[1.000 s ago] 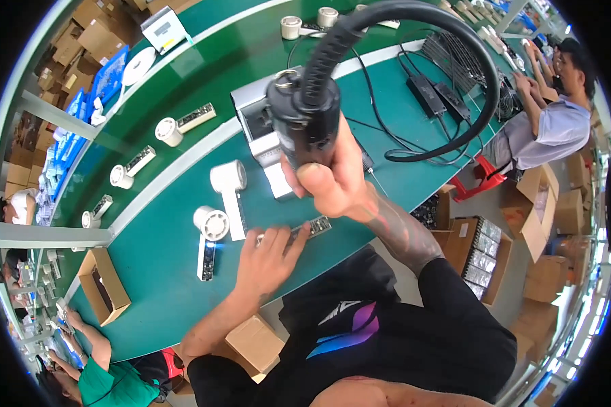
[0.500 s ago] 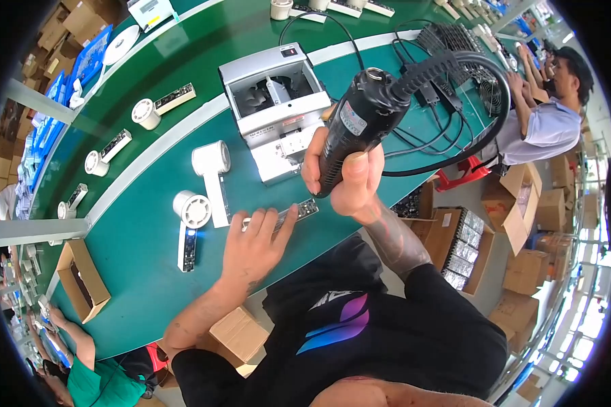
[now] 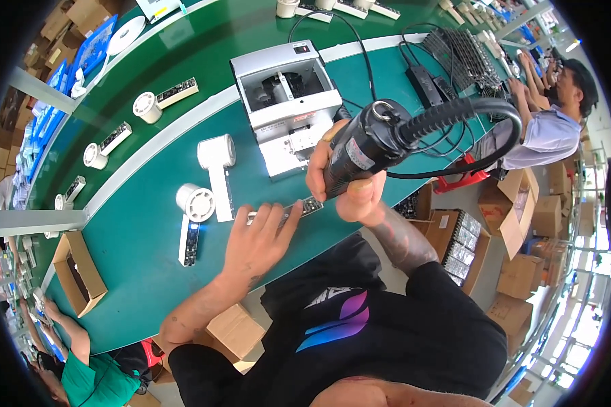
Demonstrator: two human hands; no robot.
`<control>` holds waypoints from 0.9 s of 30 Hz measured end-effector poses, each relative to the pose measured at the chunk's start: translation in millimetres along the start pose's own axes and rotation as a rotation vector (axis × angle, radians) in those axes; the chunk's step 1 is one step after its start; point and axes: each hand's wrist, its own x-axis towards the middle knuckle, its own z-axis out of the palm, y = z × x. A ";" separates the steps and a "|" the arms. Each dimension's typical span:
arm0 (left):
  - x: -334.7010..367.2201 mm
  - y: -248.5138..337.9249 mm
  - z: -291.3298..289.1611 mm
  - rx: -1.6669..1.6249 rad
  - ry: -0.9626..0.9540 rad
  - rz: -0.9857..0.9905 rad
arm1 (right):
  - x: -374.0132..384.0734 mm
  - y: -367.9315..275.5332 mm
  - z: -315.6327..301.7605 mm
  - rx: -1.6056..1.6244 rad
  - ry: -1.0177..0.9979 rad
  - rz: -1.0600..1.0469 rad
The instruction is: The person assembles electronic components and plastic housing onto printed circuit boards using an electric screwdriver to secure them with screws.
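My right hand [image 3: 349, 193] is wrapped round a black electric screwdriver [image 3: 363, 152], held tilted with its lower end over the right end of a narrow white housing [image 3: 310, 205] with an exposed circuit board. My left hand [image 3: 261, 237] grips that housing from above against the green table, covering much of it. Whether the screwdriver's tip touches the board, I cannot tell. Just beyond my hands stands a silver screw feeder [image 3: 285, 108] with an open top. Left of it lie a white handheld fan [image 3: 217, 159] and another fan [image 3: 195, 203] with its handle's circuit board exposed.
Several open-handled fans, one here [image 3: 146, 107], lie along the green conveyor [image 3: 204, 51] beyond a pale rail. A small open carton [image 3: 80, 275] stands at the table's left. Black cables and adapters [image 3: 424, 88] lie right of the feeder. Co-workers sit at right [image 3: 540, 129] and lower left [image 3: 91, 380].
The screwdriver has moved slightly right and down, and its lower end is closer to the board's right end. My left hand stays on the housing. The whole view has shifted a little.
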 end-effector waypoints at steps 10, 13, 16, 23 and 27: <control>2.1 -0.8 5.4 0.032 0.041 0.027 | 68.2 2.9 12.0 -0.088 -0.025 -0.265; 0.7 -1.8 4.3 0.014 0.029 0.025 | 64.8 -2.4 8.1 -0.111 -0.064 -0.241; -0.2 -1.9 2.9 0.028 0.025 0.020 | 39.7 -0.9 6.0 -0.004 -0.074 -0.143; -0.6 -1.5 2.2 0.024 0.031 0.014 | -0.3 -21.3 6.9 -0.011 0.103 -0.011; -0.6 -0.1 2.4 0.020 0.014 0.013 | -5.1 -14.3 4.5 -0.008 0.131 0.002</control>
